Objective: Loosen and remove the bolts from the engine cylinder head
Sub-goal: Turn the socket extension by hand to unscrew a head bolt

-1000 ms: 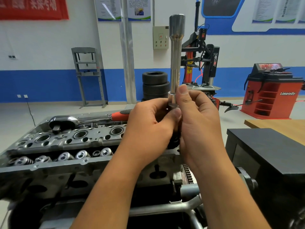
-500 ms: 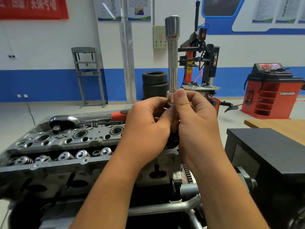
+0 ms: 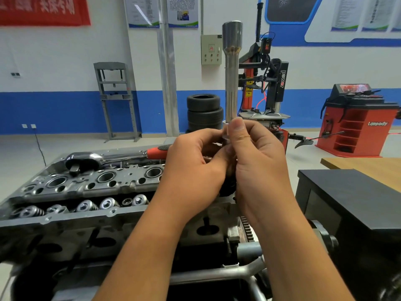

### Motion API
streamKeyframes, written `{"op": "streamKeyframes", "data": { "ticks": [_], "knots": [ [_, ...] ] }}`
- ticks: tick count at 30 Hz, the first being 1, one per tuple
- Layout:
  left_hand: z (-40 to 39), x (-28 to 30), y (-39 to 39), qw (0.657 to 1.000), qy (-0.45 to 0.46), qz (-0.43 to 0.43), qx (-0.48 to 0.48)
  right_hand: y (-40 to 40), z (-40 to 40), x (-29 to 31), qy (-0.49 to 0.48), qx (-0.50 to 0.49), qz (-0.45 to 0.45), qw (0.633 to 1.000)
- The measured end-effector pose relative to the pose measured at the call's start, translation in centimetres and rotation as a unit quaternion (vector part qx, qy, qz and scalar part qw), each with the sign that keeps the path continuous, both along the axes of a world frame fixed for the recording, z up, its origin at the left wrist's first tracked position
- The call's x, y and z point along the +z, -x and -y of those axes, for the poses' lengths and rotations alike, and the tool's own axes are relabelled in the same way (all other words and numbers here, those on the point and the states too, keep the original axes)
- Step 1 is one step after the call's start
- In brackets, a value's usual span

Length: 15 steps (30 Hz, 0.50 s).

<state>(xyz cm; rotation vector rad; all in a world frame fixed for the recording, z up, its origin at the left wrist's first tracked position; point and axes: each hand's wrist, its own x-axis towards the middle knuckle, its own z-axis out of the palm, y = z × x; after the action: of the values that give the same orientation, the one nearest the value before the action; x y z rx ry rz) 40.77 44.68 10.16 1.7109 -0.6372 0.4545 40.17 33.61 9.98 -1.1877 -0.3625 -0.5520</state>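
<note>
Both hands are up in front of the chest, and between them stands the extension bar [image 3: 231,83], long axis bolt upright, its flared socket end at the top and its lower end buried in the fingers. The right hand [image 3: 256,157] pinches the collar at the bar's foot, thumb pressed on the near side, fingers curled round behind. The left hand [image 3: 195,168] comes in from the other side, fingers curled in on the same joint, its tips hidden behind the right thumb, so what exactly it grips there I cannot tell. A dark piece shows just below the two palms, too covered to name. Now the relation that matters: the cylinder head [image 3: 86,185] lies below and to the left of the hands, running away toward the far left, with its bolt holes opening straight up. So the bar already stands parallel to those holes; it looks to need only a drop down and leftward. The left hand is the nearer to the head. The ratchet [image 3: 104,158] rests along the head's far edge, red grip pointing toward the left hand, just beyond its knuckles.
</note>
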Motion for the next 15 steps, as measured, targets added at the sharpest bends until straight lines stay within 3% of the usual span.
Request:
{"op": "streamKeyframes", "data": {
  "ticks": [15],
  "knots": [
    [0.05,0.11,0.08,1.000,-0.025,0.003,0.001,-0.16,0.06,-0.09,0.001,0.011,0.010,1.000]
  ]
}}
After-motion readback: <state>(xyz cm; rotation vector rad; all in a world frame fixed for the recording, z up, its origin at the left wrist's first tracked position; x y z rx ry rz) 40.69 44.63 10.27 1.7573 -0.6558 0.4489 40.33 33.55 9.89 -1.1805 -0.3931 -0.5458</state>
